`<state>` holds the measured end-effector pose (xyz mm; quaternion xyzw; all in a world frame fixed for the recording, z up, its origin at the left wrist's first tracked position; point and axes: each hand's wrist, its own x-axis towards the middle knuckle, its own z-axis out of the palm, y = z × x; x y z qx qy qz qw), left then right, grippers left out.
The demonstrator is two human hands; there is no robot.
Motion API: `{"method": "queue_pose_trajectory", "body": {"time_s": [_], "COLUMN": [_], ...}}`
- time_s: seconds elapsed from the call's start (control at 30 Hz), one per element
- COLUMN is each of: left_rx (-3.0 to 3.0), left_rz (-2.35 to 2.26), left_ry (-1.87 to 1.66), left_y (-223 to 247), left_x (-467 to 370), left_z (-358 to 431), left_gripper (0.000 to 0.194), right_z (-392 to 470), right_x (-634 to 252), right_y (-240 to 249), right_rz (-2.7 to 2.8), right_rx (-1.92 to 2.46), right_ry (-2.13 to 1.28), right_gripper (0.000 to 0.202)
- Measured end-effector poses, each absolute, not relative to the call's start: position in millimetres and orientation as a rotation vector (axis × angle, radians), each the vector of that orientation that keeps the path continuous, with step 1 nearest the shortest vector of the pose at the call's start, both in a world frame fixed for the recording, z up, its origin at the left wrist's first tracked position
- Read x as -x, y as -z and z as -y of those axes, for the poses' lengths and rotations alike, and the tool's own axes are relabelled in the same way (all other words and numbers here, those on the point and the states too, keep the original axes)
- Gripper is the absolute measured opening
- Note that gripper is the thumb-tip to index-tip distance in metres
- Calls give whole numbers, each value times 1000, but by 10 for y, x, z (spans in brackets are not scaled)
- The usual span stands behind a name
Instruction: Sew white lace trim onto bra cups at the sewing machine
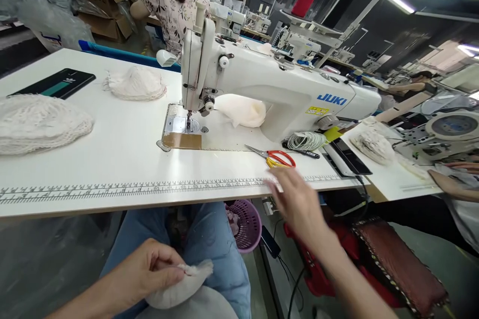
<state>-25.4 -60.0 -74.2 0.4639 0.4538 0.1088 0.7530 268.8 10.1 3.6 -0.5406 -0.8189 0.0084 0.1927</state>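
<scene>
The left hand [159,271] is closed in a pinch, thumb against bent fingers, on the gathered edge of a small pale cloth piece [183,286], which hangs below and to the right of those fingertips, over the lap. The piece looks light, thin and soft, likely to fold or droop wherever it is not supported, and hardly slippery; its loose edge could fray or stretch if tugged. The thicker gathered edge, where the thumb sits, seems the surest hold, with a second light pinch at the free corner to flatten it. The right hand [299,204] is blurred, its fingers loosely spread and partly curled, with nothing seen in its grasp. Just beyond its fingertips are the scissors [268,154], handles nearest; whether they touch is unclear. Farther beyond that hand stands the sewing machine [277,79], with a beige cloth [245,112] under its arm. Beyond the left hand, toward its left, a large cloth pile [41,122] and a smaller cloth pile [136,83] rest on the table [220,169].
</scene>
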Motion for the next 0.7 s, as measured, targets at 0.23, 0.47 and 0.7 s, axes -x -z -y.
{"method": "queue_pose_trajectory", "body": {"time_s": [0.23,0.47,0.7], "left_rx": [-1084,-954,-1000], "left_rz": [-955,-914,-928], "left_ry": [-251,-251,-214], "left_y": [648,768,744], "left_x": [170,286,253], "left_z": [587,683,712], "left_gripper": [49,31,24], "right_z": [697,601,593], "right_x": [-1792,-1871,-1837], "right_y": [417,554,548], "right_rz": [2205,1547,1541], "right_rx": [1343,1298,1202], "right_ry": [-1215,-1932,-2035], "right_gripper": [31,43,44]}}
